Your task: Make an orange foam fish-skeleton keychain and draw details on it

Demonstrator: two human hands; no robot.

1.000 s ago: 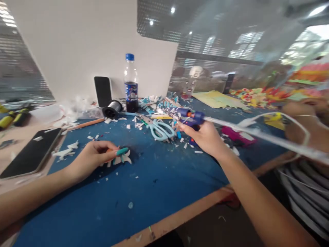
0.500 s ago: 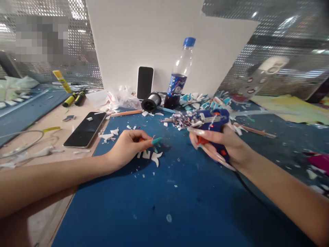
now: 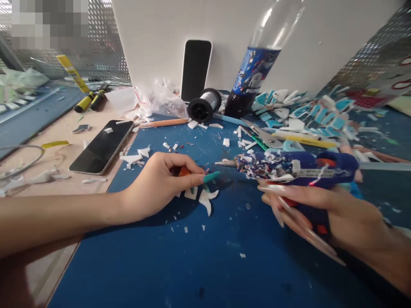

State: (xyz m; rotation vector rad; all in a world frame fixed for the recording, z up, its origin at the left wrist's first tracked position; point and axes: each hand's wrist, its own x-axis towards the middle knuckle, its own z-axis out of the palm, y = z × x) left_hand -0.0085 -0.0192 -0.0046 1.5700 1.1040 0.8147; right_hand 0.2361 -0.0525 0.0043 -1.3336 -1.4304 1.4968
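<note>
The spool (image 3: 204, 105) lies between the phone (image 3: 195, 70) and the bottle (image 3: 253, 79).

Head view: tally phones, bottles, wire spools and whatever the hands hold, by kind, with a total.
Black smartphone leaning upright, black smartphone lying flat: 2
Clear plastic bottle of dark soda: 1
Black spool of silver wire: 1
Blue hot-glue gun, in right hand: 1
Small orange piece, pinched by left hand: 1
Total: 6

The left hand (image 3: 157, 184) is resting low, knuckles up, its fingers (image 3: 186, 162) pinching together at the tips, with the left forearm (image 3: 64, 214) stretching in from the left edge. The right hand (image 3: 340, 214) is gripping, fingers (image 3: 289, 192) curling leftward, its thumb apparently hidden.
</note>
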